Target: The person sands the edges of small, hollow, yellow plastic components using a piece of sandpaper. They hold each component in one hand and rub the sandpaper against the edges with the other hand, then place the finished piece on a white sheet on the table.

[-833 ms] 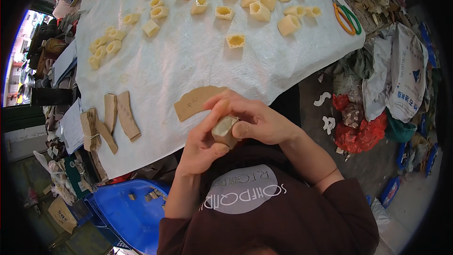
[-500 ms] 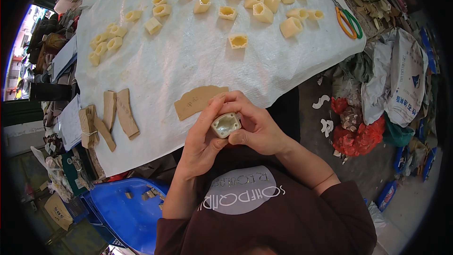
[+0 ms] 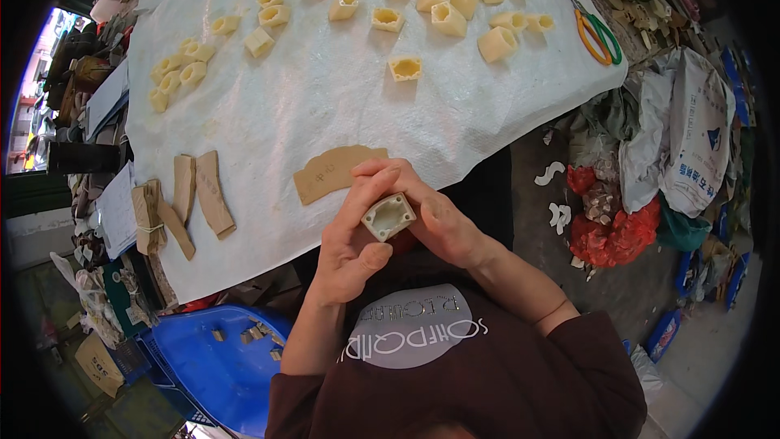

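Note:
In front of my chest both hands hold a small, pale grey hollow block [image 3: 388,217] with a cavity and small holes at its corners. My left hand [image 3: 345,248] cups it from the left, its thumb by the lower corner. My right hand [image 3: 443,223] wraps round the far and right sides, its fingers lying against the left hand's fingers and partly hidden; its thumb lies along the right side. Just beyond my hands lies a brown cardboard template [image 3: 337,172] with a curved top. Farther off stands a pale yellow hollow piece [image 3: 405,69] with an opening.
Many similar yellow pieces [image 3: 448,19] cover the far part of the white sheet [image 3: 268,122]. Brown cardboard strips [image 3: 213,195] lie at left, scissors [image 3: 597,36] at far right. A blue tub [image 3: 211,366] stands lower left, red plastic bags [image 3: 617,232] on the right-hand floor.
My right thumb has moved off the block's near edge to its right side. The block has turned slightly, showing more of its face. The whole view has shifted a little.

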### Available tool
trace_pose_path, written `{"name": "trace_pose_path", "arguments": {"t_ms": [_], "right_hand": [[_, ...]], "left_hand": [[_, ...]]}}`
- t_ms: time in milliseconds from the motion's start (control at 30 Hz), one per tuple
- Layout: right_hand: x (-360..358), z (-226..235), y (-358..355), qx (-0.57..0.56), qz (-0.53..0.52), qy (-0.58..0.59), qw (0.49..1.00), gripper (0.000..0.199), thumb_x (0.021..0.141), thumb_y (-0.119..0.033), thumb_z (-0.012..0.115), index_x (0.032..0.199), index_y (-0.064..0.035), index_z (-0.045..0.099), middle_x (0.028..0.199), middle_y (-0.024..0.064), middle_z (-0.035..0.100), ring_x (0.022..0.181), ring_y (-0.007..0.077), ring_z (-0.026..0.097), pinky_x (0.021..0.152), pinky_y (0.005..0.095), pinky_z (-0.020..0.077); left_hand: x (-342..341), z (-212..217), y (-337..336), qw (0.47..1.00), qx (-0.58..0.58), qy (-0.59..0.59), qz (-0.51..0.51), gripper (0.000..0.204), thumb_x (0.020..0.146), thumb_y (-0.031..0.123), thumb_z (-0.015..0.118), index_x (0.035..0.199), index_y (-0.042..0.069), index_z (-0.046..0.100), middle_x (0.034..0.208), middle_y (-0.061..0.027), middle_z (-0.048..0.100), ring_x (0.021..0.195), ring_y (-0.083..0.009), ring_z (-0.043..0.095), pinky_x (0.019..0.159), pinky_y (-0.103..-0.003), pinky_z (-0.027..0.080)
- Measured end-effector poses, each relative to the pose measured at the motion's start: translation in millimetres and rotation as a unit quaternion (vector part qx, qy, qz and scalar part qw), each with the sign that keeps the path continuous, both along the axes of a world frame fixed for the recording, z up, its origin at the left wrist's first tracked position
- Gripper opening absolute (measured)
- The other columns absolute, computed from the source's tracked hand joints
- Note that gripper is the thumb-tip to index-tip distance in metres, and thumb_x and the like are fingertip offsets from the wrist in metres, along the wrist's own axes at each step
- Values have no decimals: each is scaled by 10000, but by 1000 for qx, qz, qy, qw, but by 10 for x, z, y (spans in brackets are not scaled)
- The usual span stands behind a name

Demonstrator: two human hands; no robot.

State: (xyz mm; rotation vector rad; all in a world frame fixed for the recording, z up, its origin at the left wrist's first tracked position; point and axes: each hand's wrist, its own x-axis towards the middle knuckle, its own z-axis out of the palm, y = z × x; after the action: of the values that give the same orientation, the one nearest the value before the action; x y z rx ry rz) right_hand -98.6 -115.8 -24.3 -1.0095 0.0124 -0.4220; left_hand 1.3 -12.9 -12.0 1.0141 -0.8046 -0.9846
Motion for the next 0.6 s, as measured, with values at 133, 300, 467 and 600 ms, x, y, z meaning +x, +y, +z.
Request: {"name": "trace_pose_path", "arguments": {"t_ms": [133, 300, 467, 600], "right_hand": [[-4, 8, -33, -7, 17, 6, 1000, 384, 892, -239, 431, 1197, -5, 437, 1297, 99, 290, 1155, 196, 350, 981, 327, 275], [16, -58, 25, -50, -28, 7, 998, 317, 860, -205, 499, 1116, -19, 482, 1251, 124, 317, 1134, 185, 356, 948, 331, 309], [-3, -23, 86, -82, -80, 14, 993, 206, 821, -157, 575, 970, -25, 522, 1204, 130, 347, 1084, 175, 395, 899, 315, 350], [12, -85, 88, -82, -97, 11, 992, 199, 817, -127, 581, 976, -20, 529, 1203, 119, 357, 1029, 158, 429, 868, 292, 369]], "left_hand": [[-5, -31, 2, 998, -8, 63, 9, 548, 778, 212, 571, 1247, -38, 436, 1152, -102, 455, 1065, -185, 445, 930, -292, 322], [-56, -80, -34, 995, -41, 79, 49, 429, 654, 47, 469, 1062, -38, 572, 1043, -118, 518, 988, -189, 484, 881, -295, 361], [-116, -138, -70, 992, -92, 30, 82, 356, 671, 3, 431, 977, -43, 606, 973, -137, 547, 929, -203, 505, 827, -303, 399], [-125, -146, -63, 993, -73, 23, 90, 339, 719, 8, 419, 1000, -41, 601, 993, -146, 550, 943, -210, 509, 831, -298, 404]]}}
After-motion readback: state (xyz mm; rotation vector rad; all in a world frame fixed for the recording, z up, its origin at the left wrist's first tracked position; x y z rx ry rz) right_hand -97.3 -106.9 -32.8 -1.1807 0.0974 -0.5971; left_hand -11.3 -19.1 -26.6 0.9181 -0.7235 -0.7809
